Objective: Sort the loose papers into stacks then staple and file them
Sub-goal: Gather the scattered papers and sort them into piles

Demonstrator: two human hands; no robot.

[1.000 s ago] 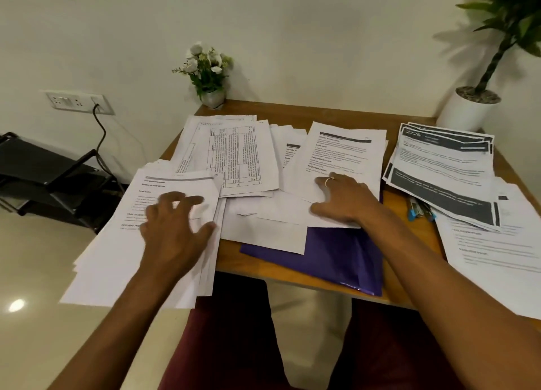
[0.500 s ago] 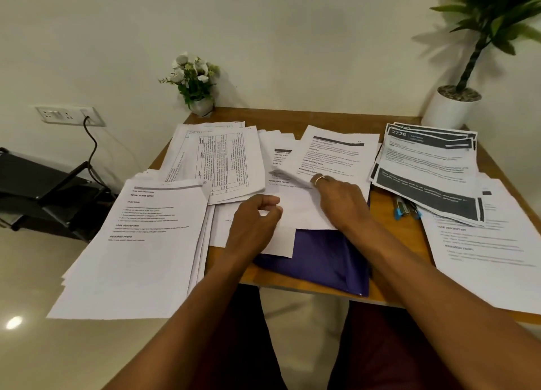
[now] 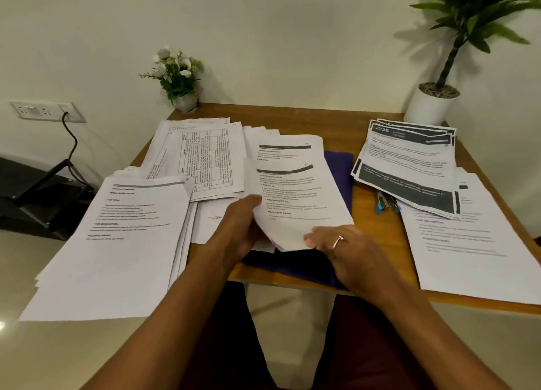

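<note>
Both hands now grip the middle papers (image 3: 292, 196), which half a second ago lay flat under the right hand (image 3: 348, 252) alone. Their near edge is raised off the purple folder (image 3: 339, 167), more of which now shows beside them. The left hand (image 3: 238, 225) has its fingers curled round the bundle's left edge, while the right hand, wearing a ring (image 3: 338, 241), pinches the near corner between thumb and fingers. The top sheet is white with a dark bar across its head and bold headings that seem to read "TASK GOAL", "TASK DESCRIPTION" and "REQUIRED PROPS"; the small print is blurred. A left stack (image 3: 117, 243) shows the same headings and hangs over the tabletop (image 3: 292, 114) edge. Behind it lie grid sheets (image 3: 202, 158), their print turned sideways. At the right, banded sheets (image 3: 407, 161) fan out, the top one marked "2726", overlapping a right stack (image 3: 474, 249) headed "TASK DESCRIPTION". Pens (image 3: 386, 203) lie between folder and right stack, partly under the banded sheets.
</note>
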